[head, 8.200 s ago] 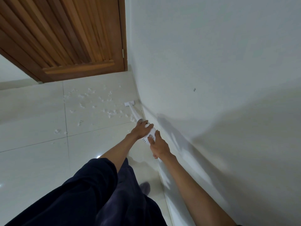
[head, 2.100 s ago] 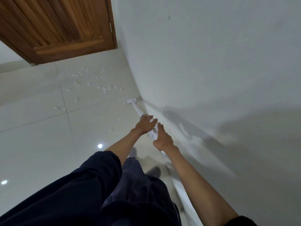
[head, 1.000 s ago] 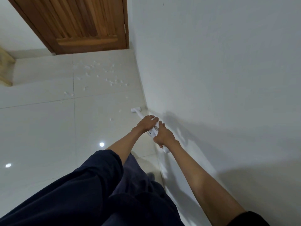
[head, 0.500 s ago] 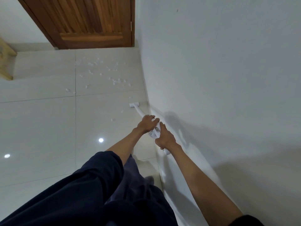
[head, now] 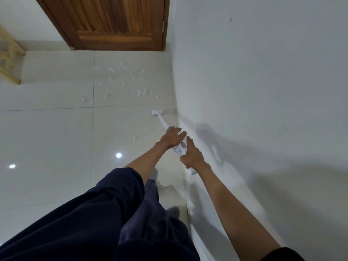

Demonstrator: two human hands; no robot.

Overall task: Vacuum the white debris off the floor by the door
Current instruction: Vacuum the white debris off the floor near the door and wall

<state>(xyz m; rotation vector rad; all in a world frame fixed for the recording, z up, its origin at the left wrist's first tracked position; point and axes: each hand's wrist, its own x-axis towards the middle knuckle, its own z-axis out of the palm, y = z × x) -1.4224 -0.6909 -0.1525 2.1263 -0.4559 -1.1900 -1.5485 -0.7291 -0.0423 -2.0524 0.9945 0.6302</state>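
I hold a white stick vacuum (head: 163,123) along the right-hand wall. My left hand (head: 172,137) grips its body just behind the tube, and my right hand (head: 192,156) grips the handle below it. The flat nozzle head (head: 157,112) rests on the pale tiled floor (head: 47,140) close to the skirting. Several bits of white debris (head: 140,92) lie scattered on the tile beyond the nozzle, toward the brown wooden door (head: 116,23). Two loose bits (head: 135,138) sit left of the tube.
A white wall (head: 263,91) runs down the right side. A pale wooden furniture frame (head: 9,59) stands at the far left by the back wall. My dark trouser legs (head: 105,213) fill the lower centre. Ceiling lights reflect on the tiles (head: 118,155).
The vacuum nozzle has been pulled back from the debris patch along the wall, then eased forward again slightly. My view has shifted so the door sits more central. Both hands keep their grip.
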